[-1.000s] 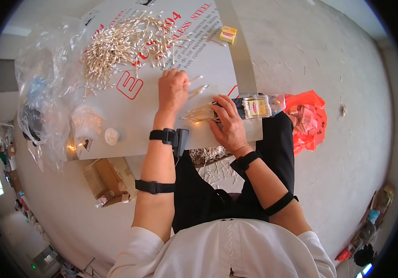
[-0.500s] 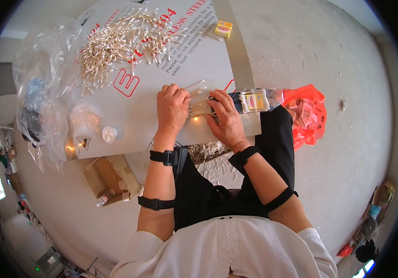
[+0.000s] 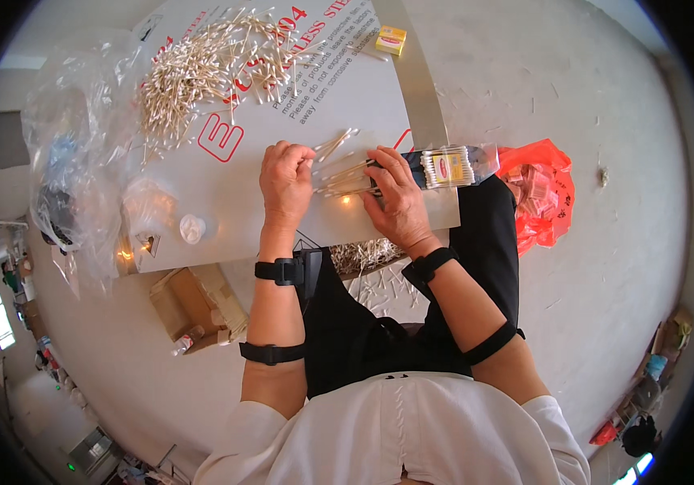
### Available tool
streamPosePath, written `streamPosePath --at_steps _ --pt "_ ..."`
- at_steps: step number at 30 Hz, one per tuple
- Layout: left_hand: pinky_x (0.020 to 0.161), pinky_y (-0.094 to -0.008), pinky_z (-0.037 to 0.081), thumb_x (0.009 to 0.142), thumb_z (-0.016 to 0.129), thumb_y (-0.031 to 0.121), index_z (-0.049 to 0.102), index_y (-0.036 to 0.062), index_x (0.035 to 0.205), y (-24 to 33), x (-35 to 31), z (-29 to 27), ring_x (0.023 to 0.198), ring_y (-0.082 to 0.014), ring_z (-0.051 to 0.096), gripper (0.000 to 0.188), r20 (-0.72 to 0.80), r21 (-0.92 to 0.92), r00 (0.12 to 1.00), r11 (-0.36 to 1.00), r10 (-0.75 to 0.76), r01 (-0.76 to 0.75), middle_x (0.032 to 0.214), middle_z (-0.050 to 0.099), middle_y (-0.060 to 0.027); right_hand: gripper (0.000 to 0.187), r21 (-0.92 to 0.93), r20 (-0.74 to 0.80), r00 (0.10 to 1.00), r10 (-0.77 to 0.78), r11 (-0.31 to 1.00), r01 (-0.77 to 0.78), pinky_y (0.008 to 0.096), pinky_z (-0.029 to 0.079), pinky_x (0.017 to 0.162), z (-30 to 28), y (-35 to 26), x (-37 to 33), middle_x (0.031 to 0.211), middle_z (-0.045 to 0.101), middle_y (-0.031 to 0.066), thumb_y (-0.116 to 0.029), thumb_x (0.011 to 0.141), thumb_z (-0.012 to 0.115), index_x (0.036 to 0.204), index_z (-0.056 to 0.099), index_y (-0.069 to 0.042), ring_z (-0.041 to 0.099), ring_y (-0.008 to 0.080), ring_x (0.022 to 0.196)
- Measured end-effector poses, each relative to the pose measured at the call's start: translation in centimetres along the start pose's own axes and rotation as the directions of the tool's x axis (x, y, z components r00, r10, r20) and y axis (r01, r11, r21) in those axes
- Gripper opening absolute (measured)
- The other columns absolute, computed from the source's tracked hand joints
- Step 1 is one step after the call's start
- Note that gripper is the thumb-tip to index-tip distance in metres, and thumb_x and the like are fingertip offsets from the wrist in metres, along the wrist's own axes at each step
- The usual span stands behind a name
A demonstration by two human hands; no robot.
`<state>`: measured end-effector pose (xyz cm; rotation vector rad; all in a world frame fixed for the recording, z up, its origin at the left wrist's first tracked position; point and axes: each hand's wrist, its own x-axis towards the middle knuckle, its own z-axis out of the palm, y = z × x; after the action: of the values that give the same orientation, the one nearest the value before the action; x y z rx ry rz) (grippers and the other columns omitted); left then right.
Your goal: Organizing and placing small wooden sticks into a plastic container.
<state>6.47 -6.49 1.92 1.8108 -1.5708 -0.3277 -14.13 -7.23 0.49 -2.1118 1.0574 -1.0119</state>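
Some loose swabs (image 3: 336, 144) touch or nearly touch the tips of the left hand (image 3: 285, 179), whose thumb and finger are close together, but I can't tell if they pinch. The right hand (image 3: 399, 200) lies over the ends of a swab bunch (image 3: 340, 181) by the near right corner of the table (image 3: 238, 204), thumb and fingers a bit apart, its grip too hidden to tell, with a clear pack (image 3: 448, 168) beside it poking past the right edge. It seems best to keep the ends level and press softly, so none bend or roll away.
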Motion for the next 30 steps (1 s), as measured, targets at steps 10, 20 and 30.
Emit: streamPosePath --at_steps 10,20,30 --pt "0.076 -0.0397 0.047 0.070 0.075 0.002 0.063 0.0080 0.080 1.9 0.2 1.2 0.084 -0.0269 0.056 0.016 0.021 0.097 0.994 0.989 0.106 -0.108 0.082 0.059 -0.0039 0.036 0.009 0.009 1.000 0.019 1.000 -0.019 0.0457 0.043 0.106 -0.1 -0.2 0.0 0.129 0.053 0.0181 -0.003 0.071 0.067 0.105 0.058 0.002 0.047 0.0405 0.128" --pt "0.078 -0.0416 0.045 0.076 0.069 0.002 0.058 0.0060 0.076 2.4 1.6 0.3 0.086 -0.0299 0.056 0.012 0.147 0.236 0.975 0.951 0.168 -0.199 0.083 0.058 -0.0068 0.039 0.013 0.003 1.000 -0.005 1.000 0.005 0.0453 0.042 0.106 -0.1 -0.5 0.3 0.130 0.053 0.0188 -0.002 0.072 0.066 0.110 0.057 0.002 0.047 0.0397 0.128" --pt "0.083 -0.0402 0.049 0.078 0.069 0.006 0.062 0.0031 0.096 5.6 -5.3 -2.8 0.096 -0.0308 0.057 0.019 0.440 -0.159 0.889 0.985 0.129 -0.065 0.096 0.060 -0.0102 0.045 0.231 -0.095 0.982 0.164 0.963 -0.139 0.0434 0.042 0.106 -0.1 0.2 -0.3 0.136 0.048 0.0202 0.008 0.084 0.051 0.128 0.048 0.000 0.048 0.0410 0.125"
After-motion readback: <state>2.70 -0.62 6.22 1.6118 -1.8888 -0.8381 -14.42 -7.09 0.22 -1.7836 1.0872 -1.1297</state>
